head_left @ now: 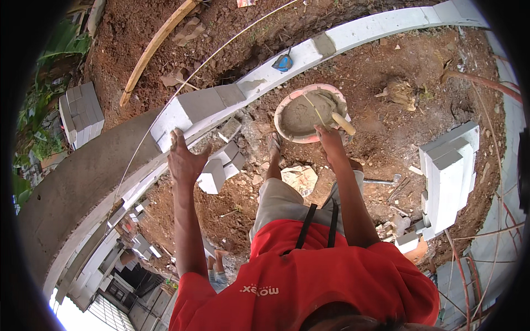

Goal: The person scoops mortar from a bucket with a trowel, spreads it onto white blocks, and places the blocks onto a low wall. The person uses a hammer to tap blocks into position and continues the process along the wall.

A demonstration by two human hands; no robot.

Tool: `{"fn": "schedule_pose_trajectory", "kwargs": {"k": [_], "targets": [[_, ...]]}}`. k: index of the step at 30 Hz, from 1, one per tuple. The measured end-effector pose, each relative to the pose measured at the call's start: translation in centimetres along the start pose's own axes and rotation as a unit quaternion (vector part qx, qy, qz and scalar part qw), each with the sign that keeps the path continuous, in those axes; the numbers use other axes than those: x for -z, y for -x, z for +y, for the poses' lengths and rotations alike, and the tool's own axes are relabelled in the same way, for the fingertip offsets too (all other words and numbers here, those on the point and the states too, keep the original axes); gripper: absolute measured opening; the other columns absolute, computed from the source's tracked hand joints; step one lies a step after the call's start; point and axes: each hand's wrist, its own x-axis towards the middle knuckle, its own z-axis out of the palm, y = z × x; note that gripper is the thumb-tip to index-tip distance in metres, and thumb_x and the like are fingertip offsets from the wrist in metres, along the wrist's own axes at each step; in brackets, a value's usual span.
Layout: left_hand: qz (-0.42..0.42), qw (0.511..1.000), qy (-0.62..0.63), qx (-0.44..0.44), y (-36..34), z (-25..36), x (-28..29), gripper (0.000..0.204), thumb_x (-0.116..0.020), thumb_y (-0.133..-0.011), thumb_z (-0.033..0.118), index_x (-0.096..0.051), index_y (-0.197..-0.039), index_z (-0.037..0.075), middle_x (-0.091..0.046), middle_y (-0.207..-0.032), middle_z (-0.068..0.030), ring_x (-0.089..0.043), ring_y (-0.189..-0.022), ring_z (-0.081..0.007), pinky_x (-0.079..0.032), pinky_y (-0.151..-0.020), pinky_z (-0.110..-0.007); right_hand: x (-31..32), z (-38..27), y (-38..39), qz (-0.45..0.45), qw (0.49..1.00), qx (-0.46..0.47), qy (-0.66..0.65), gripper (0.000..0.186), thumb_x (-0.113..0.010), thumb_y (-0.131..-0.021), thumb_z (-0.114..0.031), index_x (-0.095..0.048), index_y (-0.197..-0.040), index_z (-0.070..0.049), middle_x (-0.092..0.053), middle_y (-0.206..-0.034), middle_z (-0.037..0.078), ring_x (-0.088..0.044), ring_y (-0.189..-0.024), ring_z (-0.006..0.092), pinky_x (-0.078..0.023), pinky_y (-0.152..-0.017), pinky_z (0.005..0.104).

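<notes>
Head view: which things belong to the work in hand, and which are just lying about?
Likely in the work:
- block, under the left hand
- trowel, at the right hand
- tub of mortar
- wall

Apparently lying about:
- wooden pole
- crumpled sheet
- dry plant clump

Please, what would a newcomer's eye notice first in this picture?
Probably the bright red shirt, filling the bottom centre. Then the pink-rimmed basin of grey mortar in the upper middle, the right hand at its near edge. Further left, the left hand is at a pale block on the curved wall.
</notes>
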Motion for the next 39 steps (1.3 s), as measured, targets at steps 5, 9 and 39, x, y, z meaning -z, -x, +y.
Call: {"fn": "schedule_pose_trajectory", "kwargs": {"k": [5, 9, 39], "targets": [[0.007, 0.998, 0.003, -0.057, 0.9, -0.8, -0.1, 0.107, -0.088, -0.077, 0.037, -0.031, -0.153, -0.013, -0.037, -0.155, -0.0401, -0.042, -0.145, -0.0477, -0.037, -0.122, -0.047, -4.9, 2.2, -9.0, 0.037, 0.965, 0.115, 0.232, 0.049, -0.056, -0.102, -0.042, -0.069, -0.092, 0.004, -0.068, -0.08, 0.026, -0.067, -0.085, 0.0435, -0.05, -0.078, 0.0526], [0.005, 0.995, 0.055, -0.082, 1.3, -1.9, 0.2, 0.104, -0.089, -0.076, 0.029, -0.033, -0.155, -0.008, -0.038, -0.156, -0.0358, -0.043, -0.144, -0.0465, -0.042, -0.118, -0.048, -7.1, 5.4, -15.7, 0.056, 0.854, 0.255, 0.451, 0.045, -0.054, -0.103, -0.037, -0.07, -0.096, 0.004, -0.068, -0.09, 0.03, -0.067, -0.09, 0.0463, -0.053, -0.08, 0.0541], [0.021, 0.989, -0.049, -0.137, 1.4, -1.8, 0.2, 0.088, -0.088, -0.079, 0.023, -0.047, -0.152, -0.002, -0.055, -0.146, -0.027, -0.056, -0.134, -0.0418, -0.047, -0.112, -0.046, -11.4, 10.2, -25.0, 0.121, 0.946, -0.122, 0.274, 0.061, -0.063, -0.094, -0.045, -0.051, -0.142, -0.008, -0.066, -0.135, 0.019, -0.065, -0.125, 0.0336, -0.056, -0.098, 0.0449]]}}
